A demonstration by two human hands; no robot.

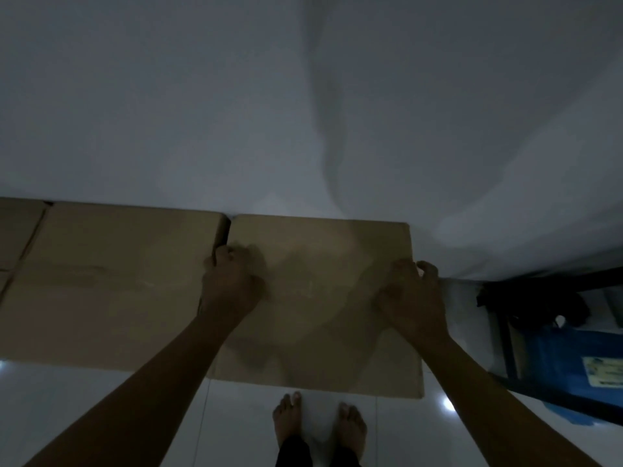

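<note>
Nearest the camera, two bare feet (350, 429) stand on a glossy white tiled floor (101, 399) that carries a few bright glints of light. Both arms reach forward to a plain brown cardboard box (320, 284), which stands on the floor just beyond the toes, its far side against the wall. The left hand (232, 281) grips the box's left edge, fingers curled into the narrow dark gap between it and a second cardboard box (124, 271) just beside it. The right hand (413, 294) holds the box's right edge, with fingertips hooked over the far right corner. No print or tape writing can be read on either box in the dim light. A third carton (17, 230) shows at the far left edge. To the right, under a black metal frame (505, 332), lies a blue bag (566, 358) bearing a pale label (603, 372) whose text is too blurred to read, with a dark bundle (532, 298) above it. Behind everything rises a white wall (168, 96) crossed by soft shadows.
</note>
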